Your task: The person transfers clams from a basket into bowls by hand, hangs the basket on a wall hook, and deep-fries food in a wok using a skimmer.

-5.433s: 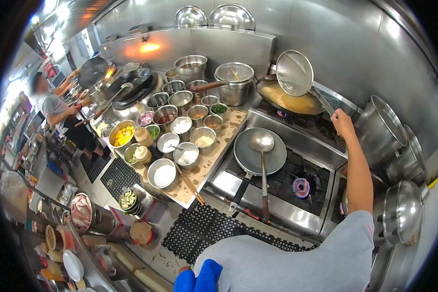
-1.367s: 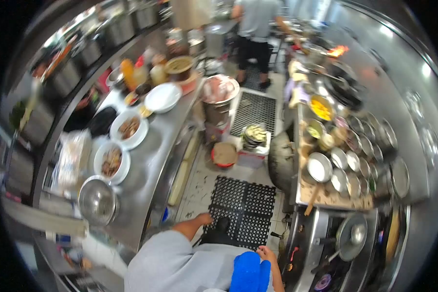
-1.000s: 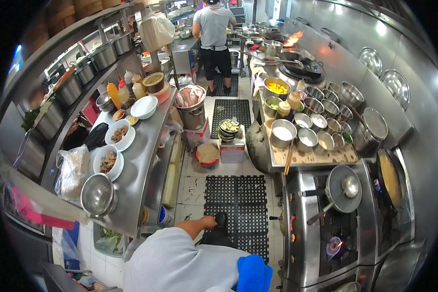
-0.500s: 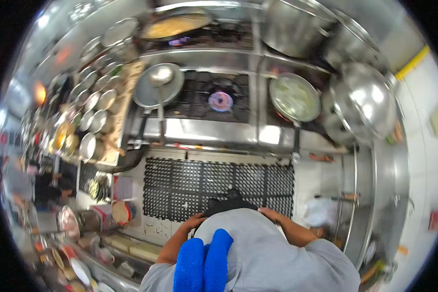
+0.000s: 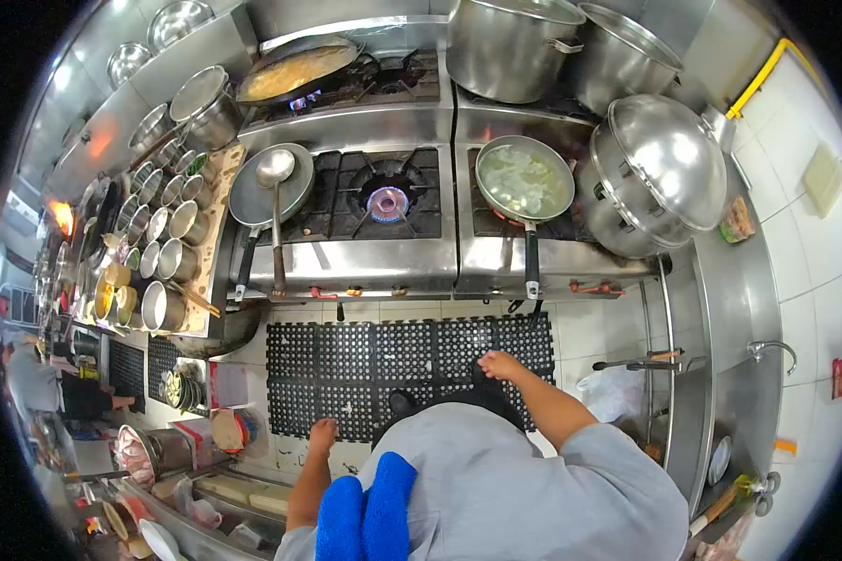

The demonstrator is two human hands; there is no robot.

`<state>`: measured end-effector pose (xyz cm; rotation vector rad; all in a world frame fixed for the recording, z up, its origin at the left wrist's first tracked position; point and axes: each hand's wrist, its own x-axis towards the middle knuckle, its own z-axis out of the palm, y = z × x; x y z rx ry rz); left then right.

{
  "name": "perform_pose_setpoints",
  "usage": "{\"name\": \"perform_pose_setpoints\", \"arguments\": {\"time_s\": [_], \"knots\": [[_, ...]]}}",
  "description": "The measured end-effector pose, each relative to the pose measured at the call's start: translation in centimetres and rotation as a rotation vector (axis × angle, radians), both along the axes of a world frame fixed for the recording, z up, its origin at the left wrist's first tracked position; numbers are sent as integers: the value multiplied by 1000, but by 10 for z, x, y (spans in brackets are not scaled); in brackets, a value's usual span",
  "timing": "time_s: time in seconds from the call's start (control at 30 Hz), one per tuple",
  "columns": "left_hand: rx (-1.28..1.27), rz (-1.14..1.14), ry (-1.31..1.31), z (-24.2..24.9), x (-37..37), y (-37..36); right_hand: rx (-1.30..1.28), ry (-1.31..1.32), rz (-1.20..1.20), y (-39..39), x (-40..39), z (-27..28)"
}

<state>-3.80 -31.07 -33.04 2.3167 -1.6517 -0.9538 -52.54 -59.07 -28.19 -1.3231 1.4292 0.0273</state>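
Observation:
My left hand [image 5: 323,433] hangs low beside my body, above the edge of the black floor mat [image 5: 341,360]; its fingers look curled and no object shows in it. Farther forward, my right hand [image 5: 501,366] is over the mat, loosely closed, with nothing visible inside. Ahead of it, a frying pan [image 5: 526,178] with pale pieces in liquid sits on the right burner, its black handle towards me. A lit burner [image 5: 387,203] shows at the middle of the stove. To its left, a ladle [image 5: 276,192] rests in a grey pan [image 5: 243,192].
Large stockpots [image 5: 510,56] and a domed steamer [image 5: 664,168] stand at the right. A wok [image 5: 295,75] of yellowish food is on the back burner. Several metal containers [image 5: 178,260] crowd the left counter. A sink tap [image 5: 776,351] is at right; another person [image 5: 75,388] appears far left.
Both hands have left my waist: the right reaches forward, the left moved outward and down. My view has shifted, with the stove now lower and sharper.

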Motion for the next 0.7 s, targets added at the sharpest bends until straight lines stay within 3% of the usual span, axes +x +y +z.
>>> {"name": "perform_pose_setpoints", "arguments": {"time_s": [0.03,0.1,0.13,0.2,0.27,0.37,0.4,0.43,0.5,0.6,0.7], "knots": [[-4,6,-6,8,-13,0,-32,-39,98,-10,9,-19],[149,815,598,29,-58,3,-87,-40,319,-26,29,-17],[141,829,601,34,-81,5,-111,-1,442,-32,41,4],[331,1039,653,40,-123,12,-54,-118,428,-34,53,19],[160,22,132,33,-152,22,211,-269,355,-39,56,63],[197,400,376,16,-207,15,385,-386,294,-39,35,73],[97,460,303,10,-219,13,447,-445,248,-39,36,75],[304,687,334,57,-237,-14,491,-409,266,-39,38,80],[72,392,171,-8,-218,4,545,-378,321,-45,44,98],[207,701,241,43,-218,-31,580,-485,325,-55,81,125],[154,737,269,57,-202,-38,611,-587,373,-73,134,148]]}}
